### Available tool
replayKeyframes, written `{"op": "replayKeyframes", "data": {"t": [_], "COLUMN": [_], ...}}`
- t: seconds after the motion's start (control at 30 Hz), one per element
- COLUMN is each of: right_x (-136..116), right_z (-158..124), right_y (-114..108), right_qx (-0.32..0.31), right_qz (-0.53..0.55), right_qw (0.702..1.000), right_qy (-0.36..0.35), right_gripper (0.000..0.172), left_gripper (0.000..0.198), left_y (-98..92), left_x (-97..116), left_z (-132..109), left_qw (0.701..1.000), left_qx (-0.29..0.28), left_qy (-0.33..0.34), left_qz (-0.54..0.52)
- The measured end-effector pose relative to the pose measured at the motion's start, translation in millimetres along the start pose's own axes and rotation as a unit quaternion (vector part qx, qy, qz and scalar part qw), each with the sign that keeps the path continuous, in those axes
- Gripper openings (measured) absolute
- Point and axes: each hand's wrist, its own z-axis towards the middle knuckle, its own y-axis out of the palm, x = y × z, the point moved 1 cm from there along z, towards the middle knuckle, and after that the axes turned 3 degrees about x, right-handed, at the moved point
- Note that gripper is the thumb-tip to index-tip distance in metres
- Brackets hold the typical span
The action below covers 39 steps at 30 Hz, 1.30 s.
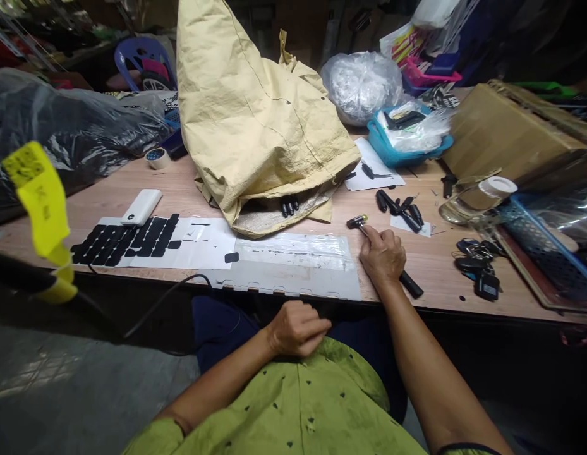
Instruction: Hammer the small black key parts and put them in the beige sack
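My right hand (pixel 382 254) rests on the wooden table (pixel 179 189) near its front edge, closed around the black handle of a small hammer (pixel 357 222). The hammer's head points away from me, and the handle's end sticks out behind my wrist. My left hand (pixel 297 328) is below the table edge, against my green shirt, its fingers curled in a loose fist; what it holds, if anything, is hidden. A grey mat with a clear plastic sheet (pixel 293 262) lies on the table between my hands.
A tall yellow paper sack (pixel 250 120) stands at the centre with black parts spilling out. A white sheet with black pads (pixel 127 243) and a white power bank (pixel 141 206) lie to the left. Loose black parts (pixel 400 208), a blue tray (pixel 407 139), a cardboard box (pixel 506 133) and keys (pixel 478 265) are on the right.
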Motion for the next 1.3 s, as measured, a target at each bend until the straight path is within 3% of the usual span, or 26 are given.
{"op": "replayKeyframes", "data": {"t": [0.07,0.17,0.23,0.3,0.37,0.47,0.57,0.63,0.73,0.8,0.9,0.97,1.13,1.3], "right_x": [-1,-3,-4,-5,-6,-7,-7,-7,-7,-6,-5,-5,-5,-7], "right_z": [0,0,1,1,1,1,0,0,0,0,0,0,1,1], "right_y": [-1,-2,-2,-2,-2,-3,-3,-2,-1,-1,0,0,0,-1], "right_qx": [-0.006,-0.006,-0.009,-0.016,-0.018,-0.014,-0.016,-0.017,-0.017,-0.016,-0.012,-0.007,-0.006,-0.013], "right_qz": [0.007,0.018,0.018,0.016,0.015,0.015,0.012,0.009,0.008,0.006,0.002,0.001,0.007,0.008], "right_qw": [1.0,1.0,1.0,1.0,1.0,1.0,1.0,1.0,1.0,1.0,1.0,1.0,1.0,1.0], "right_qy": [0.002,0.008,0.012,0.012,0.008,0.006,0.006,0.006,0.006,0.007,0.005,0.002,0.001,0.007], "right_gripper": [0.035,0.035,0.035,0.036,0.036,0.037,0.037,0.037,0.037,0.037,0.038,0.037,0.037,0.037], "left_gripper": [0.022,0.023,0.021,0.017,0.013,0.012,0.009,0.009,0.015,0.015,0.016,0.018,0.018,0.022], "left_y": [-21.5,-55.4,-73.7,-85.1,-89.1,-87.4,-87.5,-91.2,-97.4,-96.5,-83.8,-71.1,-52.2,-54.5], "left_x": [-15,-64,-101,-129,-143,-147,-144,-143,-136,-128,-114,-108,-108,-110], "left_z": [33,86,116,137,148,154,148,138,115,100,86,83,88,95], "left_qw": [0.99,0.944,0.896,0.847,0.809,0.784,0.787,0.801,0.838,0.876,0.931,0.95,0.963,0.962], "left_qx": [0.135,0.246,0.251,0.221,0.174,0.112,0.097,0.136,0.225,0.242,0.193,0.142,0.025,-0.023], "left_qy": [-0.03,-0.209,-0.352,-0.468,-0.545,-0.597,-0.594,-0.562,-0.463,-0.387,-0.304,-0.279,-0.267,-0.273], "left_qz": [0.026,0.067,0.1,0.123,0.133,0.128,0.133,0.156,0.181,0.157,0.053,-0.011,-0.002,0.023]}}
